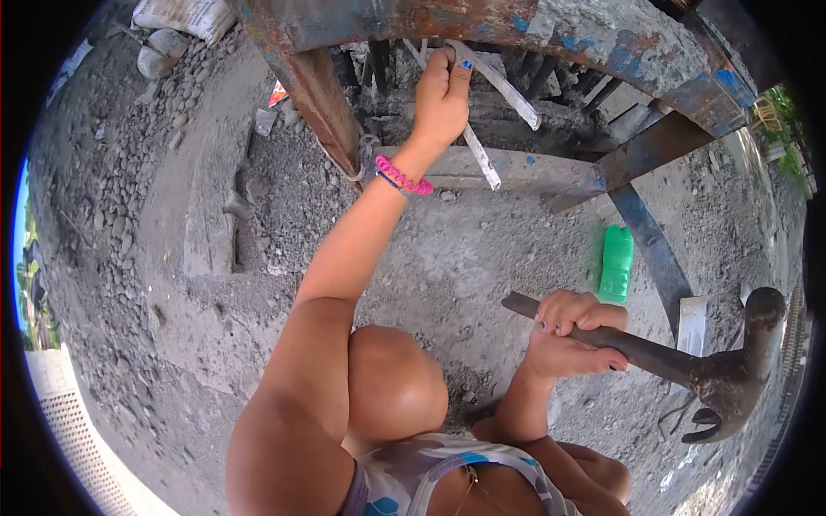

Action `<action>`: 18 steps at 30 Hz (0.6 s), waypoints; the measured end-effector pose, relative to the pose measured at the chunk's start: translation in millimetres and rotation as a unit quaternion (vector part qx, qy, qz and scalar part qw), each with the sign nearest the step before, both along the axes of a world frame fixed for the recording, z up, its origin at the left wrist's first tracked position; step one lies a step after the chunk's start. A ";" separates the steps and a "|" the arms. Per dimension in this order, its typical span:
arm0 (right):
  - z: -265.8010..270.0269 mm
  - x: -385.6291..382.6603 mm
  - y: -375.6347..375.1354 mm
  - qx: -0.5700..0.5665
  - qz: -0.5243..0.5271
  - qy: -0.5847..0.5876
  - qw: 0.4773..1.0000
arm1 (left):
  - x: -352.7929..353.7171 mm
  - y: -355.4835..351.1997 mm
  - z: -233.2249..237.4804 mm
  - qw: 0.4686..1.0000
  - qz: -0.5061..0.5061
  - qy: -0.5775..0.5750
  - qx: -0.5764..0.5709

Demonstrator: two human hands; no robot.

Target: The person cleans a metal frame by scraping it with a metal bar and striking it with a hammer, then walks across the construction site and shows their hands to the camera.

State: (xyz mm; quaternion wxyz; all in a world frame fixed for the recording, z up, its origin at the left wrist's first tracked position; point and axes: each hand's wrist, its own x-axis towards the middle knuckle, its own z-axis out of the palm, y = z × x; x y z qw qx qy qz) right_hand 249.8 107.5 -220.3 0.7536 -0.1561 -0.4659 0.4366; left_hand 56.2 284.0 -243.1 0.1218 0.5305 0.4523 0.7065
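My right hand [572, 331] is wrapped round the handle of a dark claw hammer [740, 378], whose head points right with the claw downward. Up at the metal frame [413, 26], my left hand [443, 99] is closed with its thumb over a pale, flat strip [508, 95]. That strip slants down to the right from the fingers. A second pale strip [482, 159] runs below the hand, its upper part hidden behind it. Dark bars [540, 77] stand inside the frame behind the hand.
A green plastic bottle [615, 262] stands on the gritty ground right of centre. Metal legs [323, 112] of the frame reach down at both sides, and a grey crossbar [525, 170] joins them. Pebbles [120, 198] and a sack [185, 15] lie at left.
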 end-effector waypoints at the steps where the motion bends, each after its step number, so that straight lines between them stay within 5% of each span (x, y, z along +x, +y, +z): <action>1: -0.2 0.2 1.9 0.028 0.005 0.007 1.000 | 0.4 1.7 -0.6 1.000 -0.003 -0.004 -0.006; 7: -52.7 -10.6 13.5 -0.168 -0.053 -0.271 0.946 | 2.5 1.1 1.5 1.000 0.006 -0.003 0.004; 10: -24.8 -8.6 6.3 -0.163 -0.101 -0.269 0.944 | -1.7 1.4 1.2 1.000 -0.004 -0.019 0.010; 16: 3.5 -10.3 -3.0 0.001 -0.050 -0.015 0.999 | -1.0 -0.5 1.2 0.999 -0.018 -0.032 -0.008; 18: -24.4 -19.8 6.6 -0.066 -0.104 -0.129 0.984 | -1.7 0.0 -0.5 0.999 -0.023 -0.032 -0.015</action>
